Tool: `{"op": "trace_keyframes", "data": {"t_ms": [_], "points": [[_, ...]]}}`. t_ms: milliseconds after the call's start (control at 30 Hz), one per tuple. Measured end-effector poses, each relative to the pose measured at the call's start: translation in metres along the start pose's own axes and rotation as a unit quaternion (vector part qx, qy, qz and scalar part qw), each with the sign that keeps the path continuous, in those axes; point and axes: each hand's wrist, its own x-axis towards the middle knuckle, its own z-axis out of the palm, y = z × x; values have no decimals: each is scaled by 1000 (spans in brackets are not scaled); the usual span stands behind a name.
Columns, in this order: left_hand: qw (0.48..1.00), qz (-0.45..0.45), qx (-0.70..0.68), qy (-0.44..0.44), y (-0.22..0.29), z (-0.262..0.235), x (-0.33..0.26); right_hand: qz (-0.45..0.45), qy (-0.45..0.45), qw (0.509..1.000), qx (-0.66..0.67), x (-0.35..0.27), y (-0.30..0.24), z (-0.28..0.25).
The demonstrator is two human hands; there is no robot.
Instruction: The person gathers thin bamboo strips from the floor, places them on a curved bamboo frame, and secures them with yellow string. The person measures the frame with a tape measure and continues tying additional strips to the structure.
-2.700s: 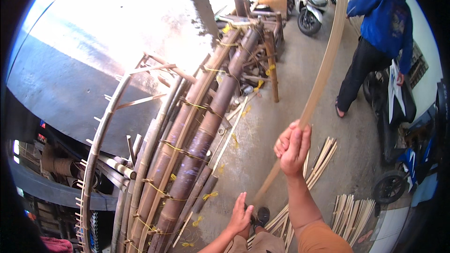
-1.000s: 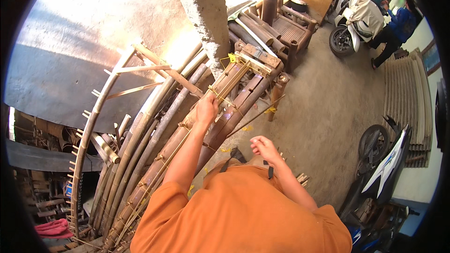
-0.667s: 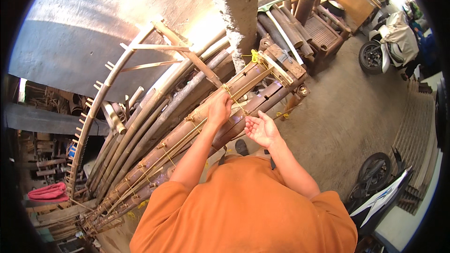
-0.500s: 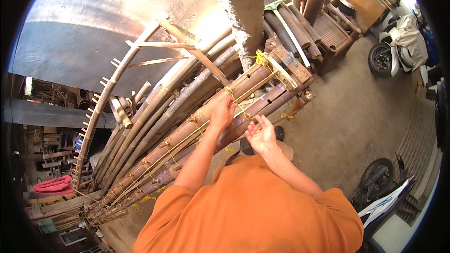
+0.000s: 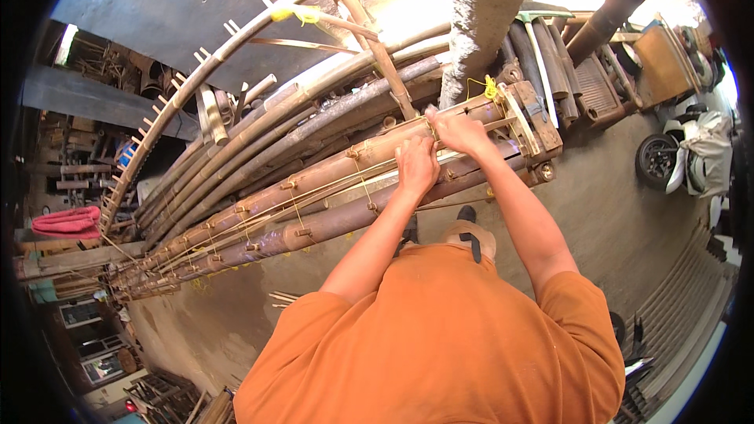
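Observation:
Two long brown bamboo poles, a far pole (image 5: 326,166) and a near pole (image 5: 330,220), lie side by side, sloping up to the right. Short pegs stick out along both, with thin yellowish cord (image 5: 364,182) strung across between them. Over the far pole, toward its right end, my left hand (image 5: 416,163) is closed with curled fingers. Just right of it and a little farther off, my right hand (image 5: 462,132) pinches at a peg. A bit of cord shows between the hands; their fingertips are mostly hidden. A wooden end block (image 5: 534,114) joins the poles' right ends.
Behind the poles stand a curved pegged bamboo frame (image 5: 184,94), a stack of long bamboo (image 5: 275,137) and a rough concrete pillar (image 5: 479,23). A motorbike (image 5: 691,149) is parked at the right. A pink cloth (image 5: 67,223) hangs at the far left.
My right hand has gone from open beside the near pole up to the far pole, and is now closed next to my left hand. The view has shifted and turned.

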Motion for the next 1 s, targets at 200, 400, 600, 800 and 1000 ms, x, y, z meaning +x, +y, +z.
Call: {"op": "trace_keyframes", "data": {"t_ms": [200,400,600,800,1000], "points": [[998,-14,-50,24,-14,6,6,-3,74,996,55,12,12,42],[999,-35,-31,7,-10,4,5,-19,152,981,115,7,16,48],[998,-61,-15,-23,-11,2,8,-156,111,880,435,6,-31,-21],[998,-44,-29,22,-8,8,6,-147,174,960,161,11,16,-5],[994,-3,-31,102,-6,16,-3,-117,89,864,482,9,37,6]]}}
